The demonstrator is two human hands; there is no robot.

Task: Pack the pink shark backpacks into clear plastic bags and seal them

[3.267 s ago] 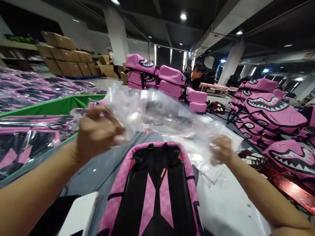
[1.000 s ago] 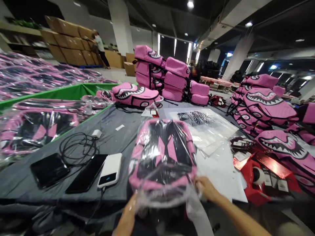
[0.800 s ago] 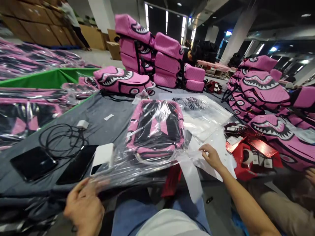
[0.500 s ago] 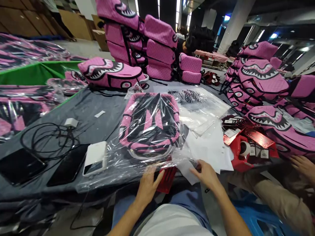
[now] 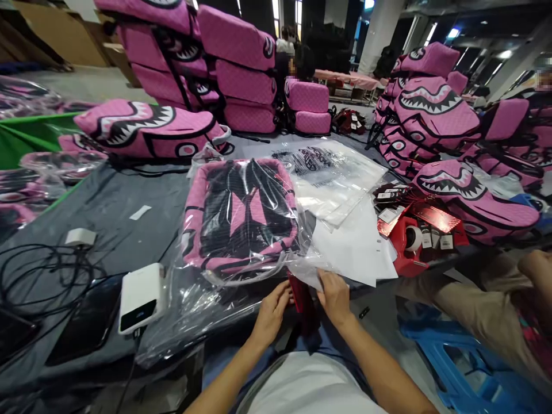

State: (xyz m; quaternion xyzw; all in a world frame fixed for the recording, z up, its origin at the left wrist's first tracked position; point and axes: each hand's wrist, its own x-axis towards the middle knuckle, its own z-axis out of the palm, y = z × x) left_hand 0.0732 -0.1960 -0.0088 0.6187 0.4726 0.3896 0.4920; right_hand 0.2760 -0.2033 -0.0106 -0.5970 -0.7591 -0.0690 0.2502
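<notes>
A pink-and-black backpack (image 5: 245,213) lies back side up in a clear plastic bag (image 5: 190,322) before me. At the table's front edge hangs a dark red card (image 5: 304,305), probably a hang tag. My left hand (image 5: 273,310) is closed with its fingertips at the card's left edge. On the other side, my right hand (image 5: 335,296) is closed on a whitish translucent flap (image 5: 306,269), close to the card; its fingertips are partly hidden.
White sheets (image 5: 349,247) and printed plastic bags (image 5: 332,178) lie right of the backpack. Beyond are a red tape dispenser (image 5: 409,244), tags and stacked pink backpacks (image 5: 245,75). A power bank (image 5: 142,296) and cables sit left. A person's arm (image 5: 535,276) is at right.
My left hand has moved from lying open by the bag's edge to the red card. My right hand has come closer to it with the flap. The view has shifted right.
</notes>
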